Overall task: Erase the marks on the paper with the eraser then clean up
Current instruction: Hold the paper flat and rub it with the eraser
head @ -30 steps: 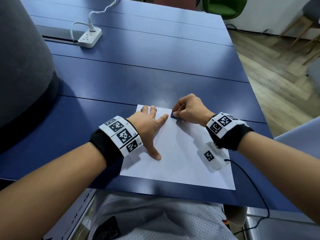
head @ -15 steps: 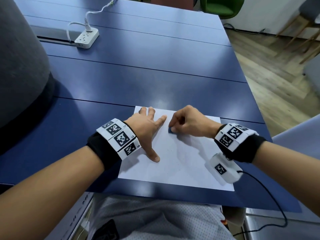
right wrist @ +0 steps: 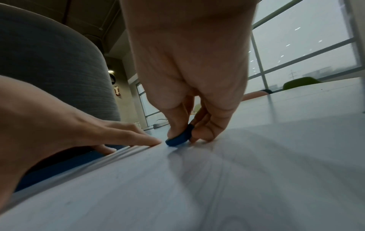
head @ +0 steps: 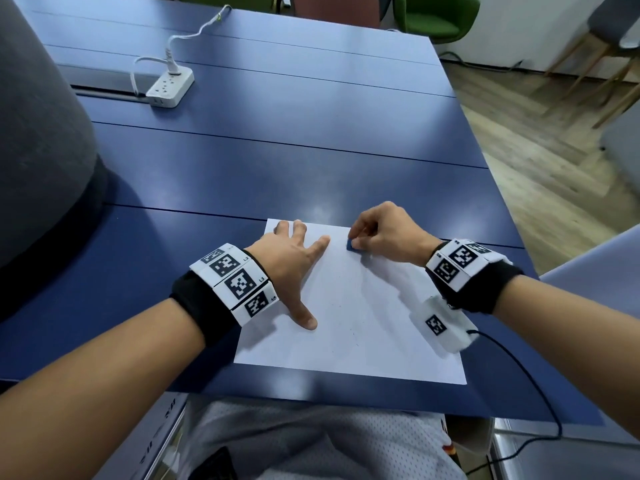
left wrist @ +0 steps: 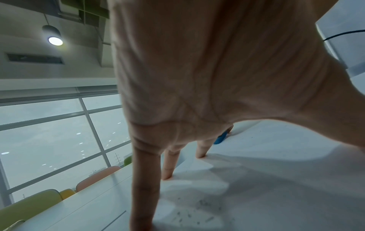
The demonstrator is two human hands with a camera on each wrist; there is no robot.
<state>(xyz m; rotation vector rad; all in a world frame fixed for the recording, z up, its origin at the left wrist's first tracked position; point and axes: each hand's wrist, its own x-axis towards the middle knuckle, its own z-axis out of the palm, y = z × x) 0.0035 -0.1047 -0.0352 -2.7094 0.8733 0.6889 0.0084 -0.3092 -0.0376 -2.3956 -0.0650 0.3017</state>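
A white sheet of paper (head: 360, 317) lies near the front edge of the blue table (head: 277, 161). My left hand (head: 294, 258) lies flat on the sheet's left part, fingers spread and pressing it down. My right hand (head: 374, 233) pinches a small blue eraser (head: 351, 244) between thumb and fingers and presses it on the paper near the far edge. In the right wrist view the eraser (right wrist: 178, 138) touches the sheet just right of my left fingertips (right wrist: 152, 141). Grey eraser crumbs (left wrist: 197, 209) lie on the paper (left wrist: 276, 179) by my left hand. The eraser (left wrist: 220, 138) shows past my left fingers.
A white power strip (head: 169, 86) with its cable sits at the table's far left. A large grey rounded object (head: 38, 133) stands at the left. Green chairs (head: 436, 15) stand beyond the far edge. A black cable (head: 530, 386) runs from my right wrist device off the front edge.
My right hand with the eraser slid toward me on the paper and has now gone back to the far edge. My left hand has stayed flat on the sheet.
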